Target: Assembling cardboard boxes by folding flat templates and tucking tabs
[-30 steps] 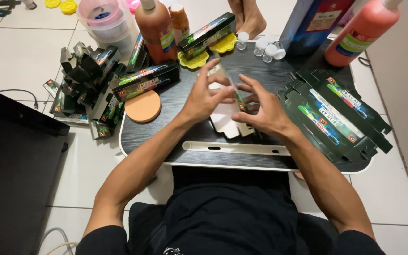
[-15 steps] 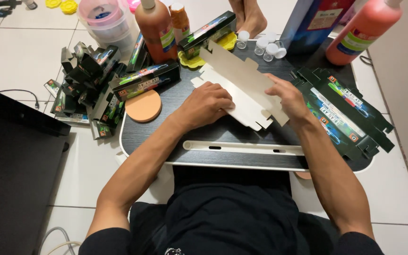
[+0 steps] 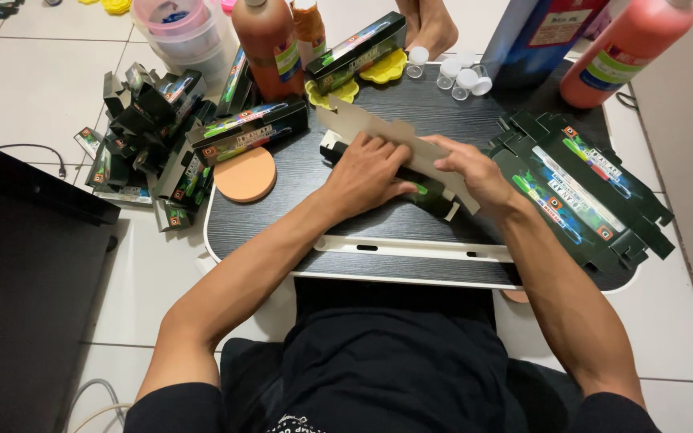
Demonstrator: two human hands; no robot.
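Observation:
A flat die-cut carton blank (image 3: 362, 122), plain cardboard on its inner side and dark printed outside, is being folded on the small black table (image 3: 298, 232). My left hand (image 3: 366, 172) presses down on the folded part, fingers spread over it. My right hand (image 3: 475, 172) grips the carton's right flap and holds it bent upright. The dark printed outer face shows below the fold near both hands.
A stack of flat dark carton blanks (image 3: 579, 188) lies at the table's right. Assembled dark boxes (image 3: 250, 128) and a heap of them (image 3: 150, 136) sit at left, by an orange round pad (image 3: 245, 174). Bottles (image 3: 270, 44), small white-capped vials (image 3: 459, 72) and someone's bare foot (image 3: 431, 28) are beyond.
Both hands held a small item a second ago. Then the carton blank lay open and flat; now it is folded over, with both hands pressing along the crease.

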